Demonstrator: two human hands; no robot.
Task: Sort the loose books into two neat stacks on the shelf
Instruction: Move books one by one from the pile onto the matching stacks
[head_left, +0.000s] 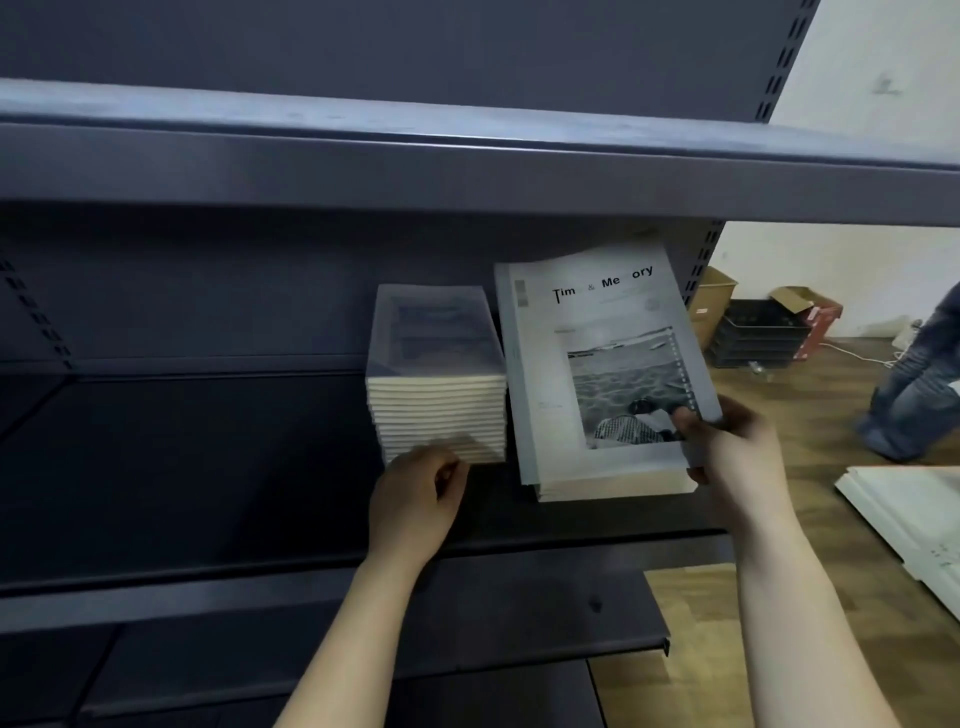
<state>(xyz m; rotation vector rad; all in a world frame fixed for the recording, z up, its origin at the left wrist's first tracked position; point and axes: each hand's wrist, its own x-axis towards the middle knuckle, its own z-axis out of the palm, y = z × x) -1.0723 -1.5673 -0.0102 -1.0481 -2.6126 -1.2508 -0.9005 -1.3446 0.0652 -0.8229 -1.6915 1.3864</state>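
Shelf (208, 467) carries a small stack (436, 410) beside a big stack (613, 486). Right hand (737, 447) pinches a corner of the top book (587, 332) on the big stack; left hand (415, 499) curls at the small stack, grip unclear

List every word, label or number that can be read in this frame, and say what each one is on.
"Tim & Me ory": title on the cover of the large book that the right hand grips; glare blanks some letters.
Smaller print on that cover: too small to read.
Top cover of the left stack: blurred, unreadable.
Label on the cardboard box on the floor: too small to read.
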